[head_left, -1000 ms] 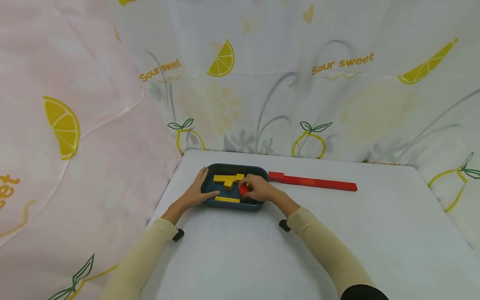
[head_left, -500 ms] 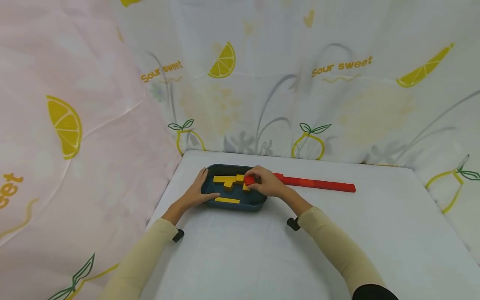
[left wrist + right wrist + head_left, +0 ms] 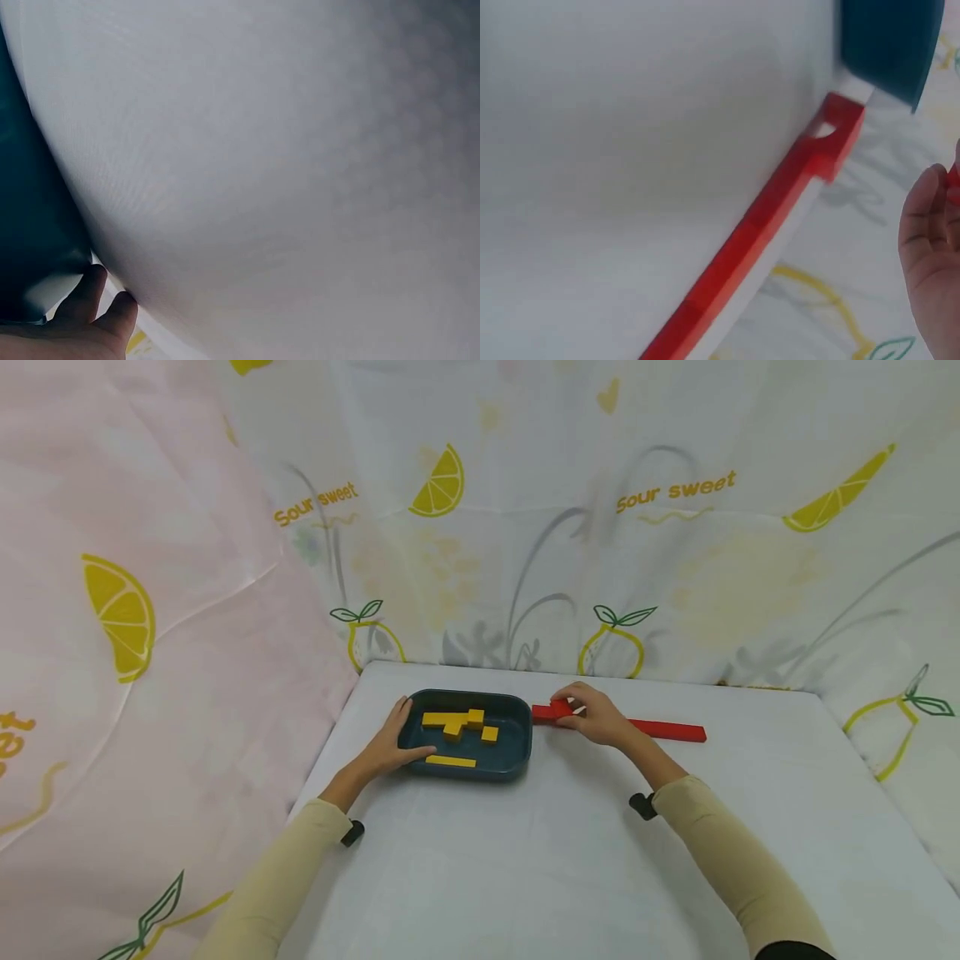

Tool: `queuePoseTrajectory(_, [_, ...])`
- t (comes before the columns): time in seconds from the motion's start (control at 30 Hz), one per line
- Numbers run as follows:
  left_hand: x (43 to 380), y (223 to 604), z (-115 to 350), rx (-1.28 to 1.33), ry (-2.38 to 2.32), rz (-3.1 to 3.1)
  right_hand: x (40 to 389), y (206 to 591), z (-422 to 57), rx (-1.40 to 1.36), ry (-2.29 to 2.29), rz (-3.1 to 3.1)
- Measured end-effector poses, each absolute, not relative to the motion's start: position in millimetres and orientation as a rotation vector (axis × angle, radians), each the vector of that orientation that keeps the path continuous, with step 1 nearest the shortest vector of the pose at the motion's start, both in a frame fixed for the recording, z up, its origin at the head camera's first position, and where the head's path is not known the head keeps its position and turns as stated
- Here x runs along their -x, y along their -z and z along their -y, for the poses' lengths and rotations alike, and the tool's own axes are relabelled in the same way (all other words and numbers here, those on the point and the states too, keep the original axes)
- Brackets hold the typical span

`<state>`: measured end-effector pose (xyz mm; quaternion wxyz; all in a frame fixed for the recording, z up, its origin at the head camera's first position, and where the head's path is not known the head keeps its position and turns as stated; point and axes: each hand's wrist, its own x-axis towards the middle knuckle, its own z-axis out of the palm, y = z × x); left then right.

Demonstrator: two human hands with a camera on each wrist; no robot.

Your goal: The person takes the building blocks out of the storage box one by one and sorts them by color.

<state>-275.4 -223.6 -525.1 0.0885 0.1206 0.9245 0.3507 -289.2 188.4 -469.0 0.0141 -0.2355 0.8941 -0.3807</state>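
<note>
Here, left hand touches tray rim.

The tray lies left of the block row, seemingly apart.

In the head view, the right hand hides the middle of the red row and part of the block (whether these two touch, I cannot tell). The left wrist view cuts off the tray.
</note>
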Motion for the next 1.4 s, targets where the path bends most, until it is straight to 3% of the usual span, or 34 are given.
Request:
queuePoseTrajectory(0.57, [278.4, 526.4, 223.2, -0.367, -1.034, -2.746, 284.0, 482.1, -330.3, 0.23, 0.982, -2.943])
queuePoseTrajectory(0.87, [278.1, 527.1, 224.9, -0.386, -1.059, -2.739, 272.0, 484.0, -393.6, 0.158, 0.781, -3.033])
queuePoseTrajectory(1.1, [275.2, 527.9, 224.7, -0.382, -1.035, -2.738, 261.3, 494.3, -419.2, 0.088, 0.673, -2.95])
queuePoseTrajectory(1.4, [275.6, 524.0, 223.9, -0.371, -1.04, -2.741, 266.2, 504.3, -417.5, 0.041, 0.691, -2.913])
